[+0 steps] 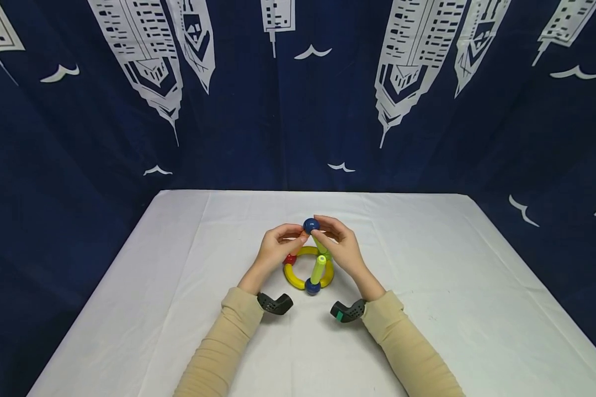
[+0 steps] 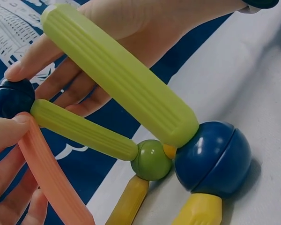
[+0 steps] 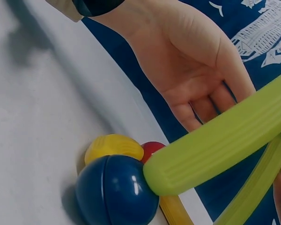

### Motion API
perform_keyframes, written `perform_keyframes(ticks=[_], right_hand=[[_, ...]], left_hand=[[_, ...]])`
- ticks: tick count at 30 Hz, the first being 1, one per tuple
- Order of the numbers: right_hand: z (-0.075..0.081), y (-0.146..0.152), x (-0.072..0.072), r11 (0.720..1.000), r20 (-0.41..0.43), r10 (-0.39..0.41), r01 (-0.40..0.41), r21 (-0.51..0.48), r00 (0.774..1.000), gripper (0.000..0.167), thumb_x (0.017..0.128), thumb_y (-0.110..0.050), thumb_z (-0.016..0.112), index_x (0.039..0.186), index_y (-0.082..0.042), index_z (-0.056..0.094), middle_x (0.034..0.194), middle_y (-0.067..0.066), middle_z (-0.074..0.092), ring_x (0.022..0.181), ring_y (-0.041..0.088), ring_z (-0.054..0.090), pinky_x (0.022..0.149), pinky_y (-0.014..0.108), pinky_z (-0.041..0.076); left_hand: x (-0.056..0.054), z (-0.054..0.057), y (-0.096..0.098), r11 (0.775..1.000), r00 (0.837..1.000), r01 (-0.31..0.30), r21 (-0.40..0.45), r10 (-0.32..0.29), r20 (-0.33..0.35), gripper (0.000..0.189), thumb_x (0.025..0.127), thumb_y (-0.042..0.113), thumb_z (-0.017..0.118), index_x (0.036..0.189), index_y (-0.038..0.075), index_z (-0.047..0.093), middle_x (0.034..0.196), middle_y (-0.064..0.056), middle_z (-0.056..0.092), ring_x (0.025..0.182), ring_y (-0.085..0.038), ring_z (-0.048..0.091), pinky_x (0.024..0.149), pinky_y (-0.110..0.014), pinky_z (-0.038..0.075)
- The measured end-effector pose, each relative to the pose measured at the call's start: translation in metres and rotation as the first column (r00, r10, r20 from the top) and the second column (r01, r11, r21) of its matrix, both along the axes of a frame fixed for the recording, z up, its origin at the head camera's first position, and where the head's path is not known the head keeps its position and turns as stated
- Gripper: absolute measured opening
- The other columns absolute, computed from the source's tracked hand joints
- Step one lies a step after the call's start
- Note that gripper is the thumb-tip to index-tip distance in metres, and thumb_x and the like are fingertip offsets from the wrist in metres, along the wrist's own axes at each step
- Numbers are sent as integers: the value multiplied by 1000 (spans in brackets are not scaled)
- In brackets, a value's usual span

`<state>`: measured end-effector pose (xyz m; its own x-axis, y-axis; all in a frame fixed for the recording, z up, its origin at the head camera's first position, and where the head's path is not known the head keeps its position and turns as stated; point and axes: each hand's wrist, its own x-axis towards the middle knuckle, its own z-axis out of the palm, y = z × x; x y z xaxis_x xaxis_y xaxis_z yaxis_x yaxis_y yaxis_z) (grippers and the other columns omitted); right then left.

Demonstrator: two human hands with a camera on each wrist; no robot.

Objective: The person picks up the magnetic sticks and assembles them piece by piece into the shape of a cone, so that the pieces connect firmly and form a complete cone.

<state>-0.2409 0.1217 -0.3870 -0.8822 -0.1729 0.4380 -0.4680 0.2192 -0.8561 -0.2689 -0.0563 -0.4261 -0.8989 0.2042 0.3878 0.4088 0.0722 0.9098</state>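
A toy frame of rods and balls stands on the table, its base a ring of yellow curved rods. An orange rod and a green rod slant up to meet at a blue ball. My left hand pinches the orange rod's top, thumb tip just under that ball. My right hand holds the same ball from the other side, a fingertip on its top. Another green rod rises from a lower blue ball, its upper end free.
In the ring also sit a red ball and a green ball. A white cloth covers the table. Behind it hangs a dark blue curtain with white building prints. Black wrist devices hang at both cuffs.
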Motion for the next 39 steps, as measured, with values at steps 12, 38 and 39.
perform_keyframes(ticks=[12,38,39], right_hand=[[-9,4,6,984,-29,-116,111,-139,993,28,96,-4,50,119,11,53,113,25,60,99,24,60,82,25,49],[-46,1,41,983,-249,182,-177,46,951,23,87,17,45,109,14,42,91,24,64,82,34,62,78,37,47],[-46,1,42,983,-241,184,-178,48,953,22,87,17,44,109,13,42,92,24,64,84,34,62,79,37,47]], left_hand=[[9,19,1,997,996,46,64,-51,72,42,88,9,65,126,-3,53,123,-18,56,112,-34,53,95,-36,44],[26,47,6,998,997,70,3,-70,22,33,94,7,55,124,-7,55,123,-20,56,107,-31,54,94,-33,43],[25,47,6,998,997,69,3,-69,25,33,94,7,55,124,-7,54,124,-20,56,107,-31,54,93,-32,44]])
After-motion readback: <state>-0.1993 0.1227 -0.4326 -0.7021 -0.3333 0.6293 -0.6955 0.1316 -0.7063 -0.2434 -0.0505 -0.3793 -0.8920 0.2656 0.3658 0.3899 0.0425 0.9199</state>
